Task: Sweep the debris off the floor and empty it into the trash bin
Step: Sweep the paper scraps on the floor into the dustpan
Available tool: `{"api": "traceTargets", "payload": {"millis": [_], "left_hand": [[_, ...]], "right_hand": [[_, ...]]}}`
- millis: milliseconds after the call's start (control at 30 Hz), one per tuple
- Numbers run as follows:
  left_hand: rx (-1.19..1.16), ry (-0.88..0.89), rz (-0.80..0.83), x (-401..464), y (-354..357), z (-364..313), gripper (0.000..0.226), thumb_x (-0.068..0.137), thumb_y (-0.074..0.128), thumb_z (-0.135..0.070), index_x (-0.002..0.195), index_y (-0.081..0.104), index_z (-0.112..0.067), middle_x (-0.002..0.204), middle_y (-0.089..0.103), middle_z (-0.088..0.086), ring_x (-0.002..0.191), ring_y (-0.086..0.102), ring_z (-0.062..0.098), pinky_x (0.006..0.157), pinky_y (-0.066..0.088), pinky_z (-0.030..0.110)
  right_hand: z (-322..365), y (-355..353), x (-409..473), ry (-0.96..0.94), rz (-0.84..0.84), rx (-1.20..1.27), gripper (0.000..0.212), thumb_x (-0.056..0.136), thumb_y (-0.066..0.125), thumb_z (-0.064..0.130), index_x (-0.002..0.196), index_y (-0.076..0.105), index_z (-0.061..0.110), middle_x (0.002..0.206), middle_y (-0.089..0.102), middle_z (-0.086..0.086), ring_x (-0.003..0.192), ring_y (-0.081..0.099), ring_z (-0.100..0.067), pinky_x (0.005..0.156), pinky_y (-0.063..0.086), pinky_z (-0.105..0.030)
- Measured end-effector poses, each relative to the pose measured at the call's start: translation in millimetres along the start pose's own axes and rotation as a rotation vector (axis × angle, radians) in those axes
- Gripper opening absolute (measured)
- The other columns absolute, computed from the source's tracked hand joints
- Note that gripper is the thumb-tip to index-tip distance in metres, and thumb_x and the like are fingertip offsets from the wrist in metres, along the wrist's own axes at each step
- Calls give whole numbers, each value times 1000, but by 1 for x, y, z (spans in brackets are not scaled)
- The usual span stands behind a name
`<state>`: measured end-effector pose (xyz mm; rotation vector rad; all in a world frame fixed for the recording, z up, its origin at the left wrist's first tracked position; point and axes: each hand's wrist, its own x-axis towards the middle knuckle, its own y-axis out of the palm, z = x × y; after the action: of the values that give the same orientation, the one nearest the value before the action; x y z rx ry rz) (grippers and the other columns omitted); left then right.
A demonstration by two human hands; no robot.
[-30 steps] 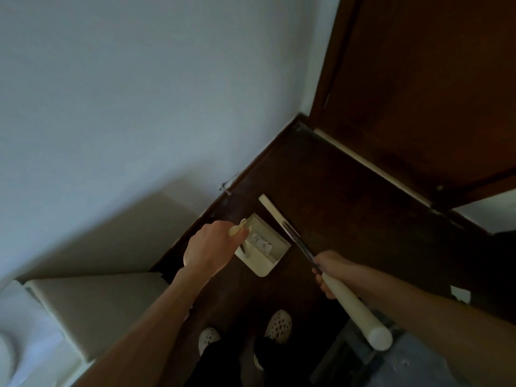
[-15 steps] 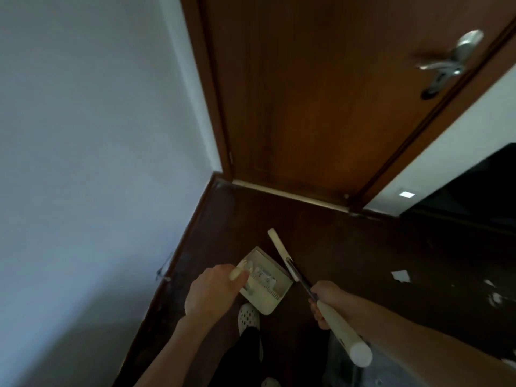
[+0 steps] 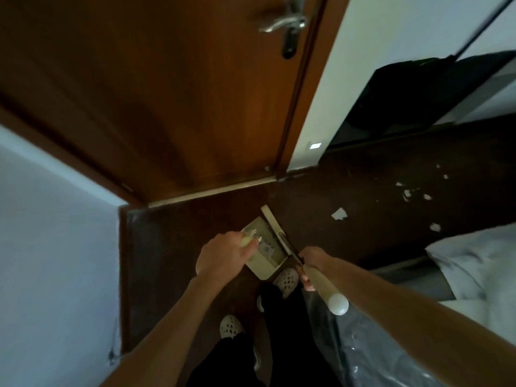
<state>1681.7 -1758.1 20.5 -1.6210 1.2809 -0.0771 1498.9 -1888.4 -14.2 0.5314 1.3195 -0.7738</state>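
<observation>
A person's left hand [image 3: 220, 256] grips the handle of a cream plastic dustpan [image 3: 266, 248] above the dark wooden floor [image 3: 349, 191]; the right hand [image 3: 311, 263] clasps a cream-handled broom [image 3: 321, 286]. White paper scraps [image 3: 339, 214] lie near the brown door [image 3: 167, 93].

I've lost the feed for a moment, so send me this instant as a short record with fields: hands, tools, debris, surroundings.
left hand: left hand grips the dustpan handle
right hand: right hand grips the broom handle
dustpan: cream dustpan held low over the dark floor, beside the broom head
debris: white paper scraps scattered on the floor to the right, not yet swept
surroundings: wooden door ahead, shut; white bedding at right
trash bin: cannot tell
</observation>
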Motion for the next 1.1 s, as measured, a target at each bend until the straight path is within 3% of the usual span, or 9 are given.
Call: {"api": "traceTargets", "payload": {"millis": [67, 233, 400, 500, 700, 867, 933, 1033, 1100], "left_hand": [[34, 41, 20, 34, 2, -22, 47, 99, 47, -64, 82, 67, -25, 68, 66, -5, 59, 66, 10, 55, 49, 27], [135, 145, 89, 101, 8, -84, 44, 100, 50, -60, 81, 67, -24, 63, 62, -6, 47, 54, 6, 46, 42, 21], [232, 227, 132, 164, 30, -159, 42, 99, 52, -61, 81, 63, -24, 64, 62, -8, 53, 61, 8, 52, 50, 27], [284, 265, 154, 199, 45, -201, 44, 99, 51, -61, 77, 60, -24, 65, 60, -10, 55, 59, 8, 56, 48, 30], [338, 417, 136, 257, 64, -261, 43, 102, 50, -56, 92, 70, -19, 76, 69, -4, 65, 66, 12, 59, 48, 28], [377, 481, 203, 299, 71, -300, 44, 103, 46, -58, 96, 67, -21, 81, 68, -4, 69, 67, 13, 62, 50, 29], [389, 485, 220, 316, 72, -313, 47, 103, 43, -60, 90, 66, -21, 77, 67, -3, 67, 66, 15, 63, 55, 34], [419, 504, 263, 337, 77, -336, 47, 103, 42, -58, 87, 65, -21, 77, 67, -1, 69, 67, 19, 66, 57, 40], [450, 524, 264, 344, 79, -349, 44, 103, 44, -58, 90, 66, -22, 80, 66, -4, 71, 64, 16, 65, 51, 35]], "right_hand": [[15, -29, 10, 2, -9, 47, 35, 100, 30, 17, 71, 45, 7, 39, 45, -8, 24, 38, -14, 32, 36, -15], [51, -101, 38, 23, -84, 142, 25, 99, 33, 11, 76, 45, 7, 57, 48, -12, 28, 44, -17, 33, 38, -17], [98, -164, 57, -13, -151, 232, 13, 101, 33, 10, 98, 44, 7, 76, 46, -13, 54, 45, -20, 31, 42, -16], [118, -201, 70, 10, -199, 328, 15, 102, 33, 14, 115, 41, 11, 81, 47, -13, 55, 46, -19, 30, 41, -16], [147, -256, 98, 39, -290, 435, 19, 105, 35, 15, 122, 44, 12, 80, 45, -12, 52, 44, -17, 28, 40, -15], [162, -280, 131, 85, -281, 381, 14, 102, 36, 9, 109, 46, 2, 73, 47, -13, 56, 44, -20, 48, 40, -30], [168, -279, 135, 82, -222, 409, 18, 102, 35, 9, 93, 49, 2, 72, 46, -12, 57, 42, -19, 52, 39, -30], [171, -278, 133, 109, -163, 421, 27, 100, 35, 10, 76, 46, 7, 65, 45, -10, 53, 40, -17, 51, 37, -27], [169, -283, 129, 174, -161, 407, 28, 97, 36, 13, 72, 47, 8, 58, 45, -9, 47, 40, -18, 46, 35, -24]]}}
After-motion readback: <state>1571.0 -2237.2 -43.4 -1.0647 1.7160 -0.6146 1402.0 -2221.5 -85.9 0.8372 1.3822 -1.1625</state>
